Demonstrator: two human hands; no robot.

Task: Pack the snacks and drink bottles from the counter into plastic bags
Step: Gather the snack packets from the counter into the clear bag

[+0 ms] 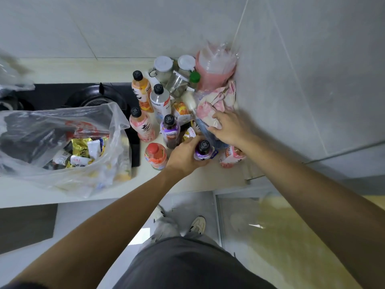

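The left hand [183, 155] grips a purple-labelled bottle [203, 152] by its shoulder, fingers curled around it, close to the table's front edge [187, 184]. The right hand [229, 128] lies just beyond and to the right, fingers spread and resting on a clear bag [208, 130] beside a pink floral cloth [218, 101]; whether it pinches the plastic I cannot tell. Under its wrist lies a pink bottle [232, 156] on its side. Little free table remains around the hands: the wall [291, 101] closes in to the right. Left of the left hand stand a red-capped bottle [155, 155], a second purple bottle [169, 130], a pink one [141, 126], a white one [160, 101] and an orange one [141, 90]. Farther left, a large clear plastic bag [116, 142] sags open over the stove [93, 97], holding snack packets [83, 151].
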